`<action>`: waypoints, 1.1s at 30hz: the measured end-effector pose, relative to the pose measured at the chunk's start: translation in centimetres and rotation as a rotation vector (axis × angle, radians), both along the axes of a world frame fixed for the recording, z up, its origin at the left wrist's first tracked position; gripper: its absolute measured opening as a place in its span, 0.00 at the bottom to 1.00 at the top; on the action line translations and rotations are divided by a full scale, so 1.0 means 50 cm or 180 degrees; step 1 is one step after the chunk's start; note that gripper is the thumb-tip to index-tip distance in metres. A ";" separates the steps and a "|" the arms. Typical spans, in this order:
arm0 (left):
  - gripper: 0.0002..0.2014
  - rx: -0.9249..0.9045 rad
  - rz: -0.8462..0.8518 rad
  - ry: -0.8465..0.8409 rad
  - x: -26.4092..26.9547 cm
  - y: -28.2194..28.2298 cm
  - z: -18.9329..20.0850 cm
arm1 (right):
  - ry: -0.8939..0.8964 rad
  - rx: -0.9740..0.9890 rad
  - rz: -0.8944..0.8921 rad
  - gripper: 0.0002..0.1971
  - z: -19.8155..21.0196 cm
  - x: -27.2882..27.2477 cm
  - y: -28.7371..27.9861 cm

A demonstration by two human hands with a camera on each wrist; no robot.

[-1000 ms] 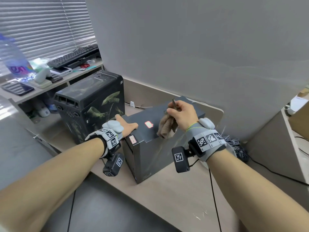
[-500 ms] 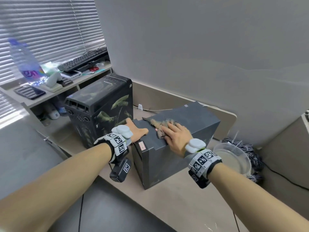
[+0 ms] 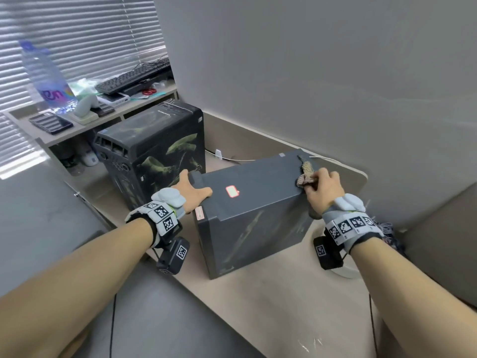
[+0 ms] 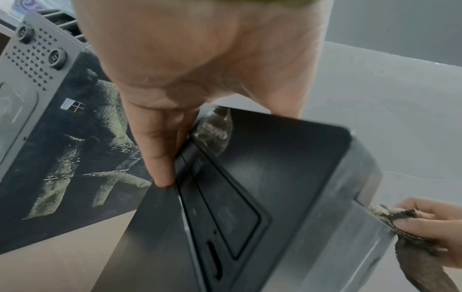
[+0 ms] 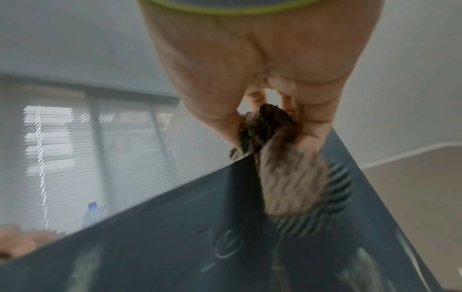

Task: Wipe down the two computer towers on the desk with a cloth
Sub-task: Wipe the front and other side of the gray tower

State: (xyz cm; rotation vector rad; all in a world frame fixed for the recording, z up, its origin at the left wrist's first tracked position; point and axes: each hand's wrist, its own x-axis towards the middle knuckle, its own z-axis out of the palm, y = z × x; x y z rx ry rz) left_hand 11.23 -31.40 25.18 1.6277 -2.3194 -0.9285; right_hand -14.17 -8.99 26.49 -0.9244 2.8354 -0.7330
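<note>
A dark grey tower stands mid-desk, with a dusty black tower beside it on the left. My left hand clasps the grey tower's front top corner, thumb on the top panel. In the left wrist view its fingers lie down the front face of the grey tower. My right hand grips a bunched brown cloth against the top's right edge. The right wrist view shows the cloth hanging over that edge onto the side panel of the grey tower.
A white basin sits on the desk right of the grey tower, mostly behind my right wrist. Tangled cables lie beyond it. A shelf at the left carries a water bottle and keyboard. A grey partition closes the back.
My right hand brought the cloth down onto the grey tower's top, then swept it from the left part to the right edge. The left hand kept its hold on the corner.
</note>
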 end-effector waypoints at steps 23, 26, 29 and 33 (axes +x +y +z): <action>0.49 -0.0197 -0.0052 -0.0215 0.003 0.021 -0.003 | -0.0920 0.0061 0.0799 0.24 -0.043 0.240 -0.048; 0.49 -0.0190 -0.0019 -0.0150 -0.001 0.025 0.000 | -0.0819 0.0063 0.0825 0.23 -0.030 0.203 -0.034; 0.50 -0.0076 0.0029 0.0031 -0.002 0.023 -0.002 | -0.0624 0.0068 0.0507 0.20 -0.015 0.133 -0.005; 0.51 -0.0006 0.0181 0.0250 -0.004 0.029 -0.007 | -0.0530 0.0081 0.0099 0.06 -0.014 0.035 0.025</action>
